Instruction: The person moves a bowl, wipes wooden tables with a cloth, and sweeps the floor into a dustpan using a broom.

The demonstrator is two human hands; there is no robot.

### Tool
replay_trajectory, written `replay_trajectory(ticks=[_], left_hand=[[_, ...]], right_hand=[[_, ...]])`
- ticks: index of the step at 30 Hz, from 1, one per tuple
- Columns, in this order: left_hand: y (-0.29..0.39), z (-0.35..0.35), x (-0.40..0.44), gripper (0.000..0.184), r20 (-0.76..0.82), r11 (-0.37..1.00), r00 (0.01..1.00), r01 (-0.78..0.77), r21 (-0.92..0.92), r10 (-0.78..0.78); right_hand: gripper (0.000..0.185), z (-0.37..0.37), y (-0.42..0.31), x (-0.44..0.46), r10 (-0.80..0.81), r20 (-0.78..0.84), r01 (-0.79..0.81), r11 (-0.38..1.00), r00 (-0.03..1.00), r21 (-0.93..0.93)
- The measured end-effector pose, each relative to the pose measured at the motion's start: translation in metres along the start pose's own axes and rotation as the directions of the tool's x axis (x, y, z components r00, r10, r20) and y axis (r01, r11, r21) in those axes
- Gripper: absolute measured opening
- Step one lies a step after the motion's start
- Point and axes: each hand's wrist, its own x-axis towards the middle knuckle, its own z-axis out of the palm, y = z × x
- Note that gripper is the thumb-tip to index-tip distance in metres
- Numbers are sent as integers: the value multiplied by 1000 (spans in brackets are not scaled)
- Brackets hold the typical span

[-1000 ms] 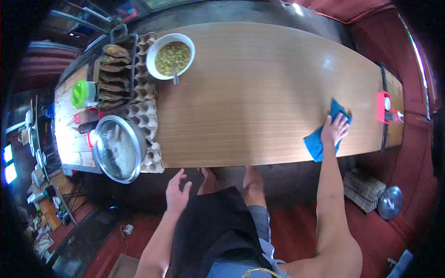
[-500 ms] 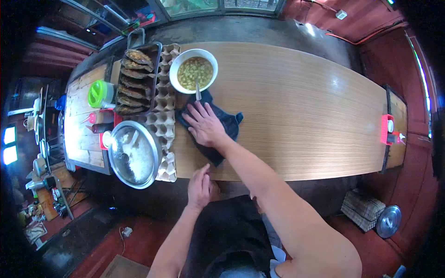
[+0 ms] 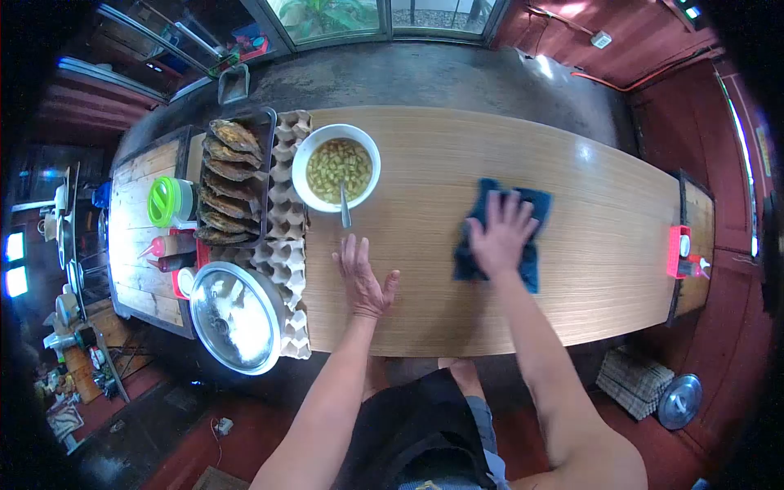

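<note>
Under my right hand (image 3: 500, 235) a dark blue cloth (image 3: 529, 260) lies spread on the wooden table (image 3: 425, 302). The fingers of that hand are spread flat, pressing on the cloth. My left hand (image 3: 362, 278) is over the near left part of the tabletop, fingers stretched out and nothing in it. Just beyond its fingertips is a white bowl (image 3: 304, 175) of soup with pale green chunks. A metal spoon (image 3: 345, 214) leans in the bowl, its handle pointing toward me.
At the left, egg cartons (image 3: 286, 220) carry a tray of fried fish (image 3: 231, 184) and a lidded metal pot (image 3: 234, 318). Beyond them are a green-lidded pitcher (image 3: 167, 202) and sauce bottles (image 3: 173, 245). A red condiment basket (image 3: 676, 251) stands at the far right.
My right hand and the cloth have moved right, away from the bowl to mid-table. My left hand has come up from the near edge over the tabletop, its fingers now stretched out.
</note>
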Motion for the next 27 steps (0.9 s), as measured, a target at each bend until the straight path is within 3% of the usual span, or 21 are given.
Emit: replay_trajectory(ticks=[1,3,6,10,13,16,18,19,20,21,22,23,25,26,27], left_hand=[[1,1,3,93,8,1000,1000,0,-11,0],[2,-2,6,93,7,1000,1000,1,-2,-1],[2,2,5,94,19,1000,1000,5,-5,-5],[-4,10,1,95,-4,997,1000,-17,82,17],[1,10,3,96,9,997,999,-34,76,33],[5,10,7,97,19,997,998,-55,62,54],[9,11,6,98,34,996,999,-45,76,43],[10,11,6,99,51,995,998,-29,99,24],[13,10,7,100,63,995,998,-18,94,12],[13,11,6,100,74,996,997,-27,90,21],[11,11,4,100,76,994,997,-24,104,16],[10,11,4,101,77,993,997,-20,113,12],[8,11,4,101,83,992,996,-33,120,23],[8,13,3,101,78,989,997,-41,139,30],[7,16,2,101,111,993,993,-60,104,49]], right_hand=[[76,-13,-35,5,-84,52,80,995,995,65],[74,-16,-92,39,-229,-7,225,950,973,217],[72,4,-146,122,-311,-105,329,892,944,309],[70,21,-126,190,-425,-186,464,807,886,366],[69,8,-8,200,-377,-143,402,877,915,264],[65,18,165,206,-156,-251,190,975,955,119],[61,20,290,197,-8,-266,21,999,964,47],[63,6,334,182,166,-158,-162,986,973,34],[65,12,382,163,312,-136,-321,946,940,-45],[70,51,446,138,388,-215,-428,883,896,-190],[72,41,442,106,597,-163,-615,783,785,-94],[72,25,419,84,610,-165,-629,770,775,-106],[78,-10,339,60,708,33,-702,703,705,-112],[83,81,341,26,516,-247,-563,805,820,-188],[93,50,267,11,448,-167,-430,893,878,134]])
